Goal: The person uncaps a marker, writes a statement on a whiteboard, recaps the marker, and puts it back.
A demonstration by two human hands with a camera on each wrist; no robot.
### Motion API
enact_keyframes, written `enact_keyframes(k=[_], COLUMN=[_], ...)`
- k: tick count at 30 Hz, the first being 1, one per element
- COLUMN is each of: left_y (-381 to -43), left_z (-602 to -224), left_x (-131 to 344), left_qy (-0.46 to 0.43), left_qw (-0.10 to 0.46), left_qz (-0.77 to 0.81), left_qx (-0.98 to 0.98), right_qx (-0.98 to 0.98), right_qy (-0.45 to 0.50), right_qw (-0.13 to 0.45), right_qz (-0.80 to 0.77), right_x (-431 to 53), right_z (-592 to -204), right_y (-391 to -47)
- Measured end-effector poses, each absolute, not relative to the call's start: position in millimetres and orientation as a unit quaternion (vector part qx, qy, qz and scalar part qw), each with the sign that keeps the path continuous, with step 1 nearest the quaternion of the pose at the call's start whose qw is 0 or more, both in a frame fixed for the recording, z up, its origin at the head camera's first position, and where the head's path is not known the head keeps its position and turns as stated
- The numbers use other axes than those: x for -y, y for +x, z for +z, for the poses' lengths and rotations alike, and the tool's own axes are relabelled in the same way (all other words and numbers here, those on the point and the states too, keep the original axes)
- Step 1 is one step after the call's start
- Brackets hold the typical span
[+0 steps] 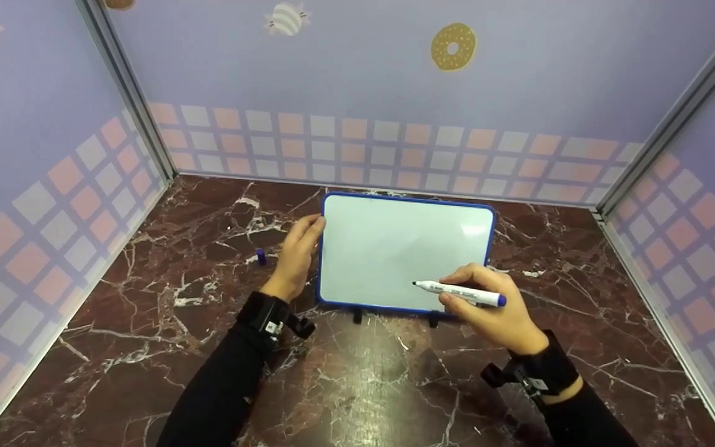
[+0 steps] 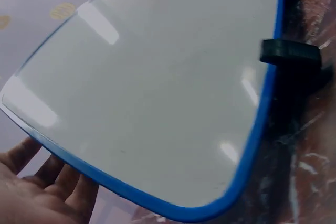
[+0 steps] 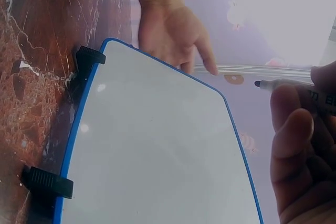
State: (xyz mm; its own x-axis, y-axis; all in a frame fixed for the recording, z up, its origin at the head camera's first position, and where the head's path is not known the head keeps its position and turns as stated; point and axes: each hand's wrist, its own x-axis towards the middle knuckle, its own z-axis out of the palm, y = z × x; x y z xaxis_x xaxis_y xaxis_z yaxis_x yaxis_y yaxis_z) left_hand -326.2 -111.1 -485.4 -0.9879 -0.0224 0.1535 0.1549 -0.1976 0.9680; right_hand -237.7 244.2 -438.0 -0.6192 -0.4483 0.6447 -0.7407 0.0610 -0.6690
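A small whiteboard (image 1: 395, 248) with a blue frame stands tilted back on black feet (image 2: 291, 52), its writing surface facing me. At its left edge is my left hand (image 1: 296, 257), the fingers reaching behind the frame and touching it, with no thumb laid over the front. My right hand (image 1: 494, 310) pinches a white marker (image 1: 463, 293) with a blue end in front of the board's lower right part. The marker is uncapped, its dark tip pointing left. In the right wrist view, the marker tip (image 3: 258, 83) appears apart from the board.
A small blue marker cap (image 1: 261, 257) is on the dark red marbled table (image 1: 357, 385), left of my left hand. Patterned panels (image 1: 370, 81) enclose the table at the back and both sides. Light reflections show on the whiteboard.
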Motion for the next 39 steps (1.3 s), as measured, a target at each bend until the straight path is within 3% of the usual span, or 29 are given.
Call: enact_keyframes(k=[6, 11, 39], left_y=[-324, -320, -316], left_z=[-500, -504, -507], left_x=[106, 106, 93], left_qy=[-0.046, -0.047, -0.037], left_qw=[-0.057, -0.107, -0.124], left_qz=[-0.819, -0.833, -0.862], left_qx=[0.57, 0.541, 0.491], right_qx=[0.72, 0.723, 0.72], right_qy=[0.412, 0.412, 0.405], right_qw=[0.135, 0.131, 0.139], right_qz=[0.542, 0.539, 0.546], right_x=[-245, -244, -237], right_z=[-439, -440, -445], right_y=[-238, -238, -242])
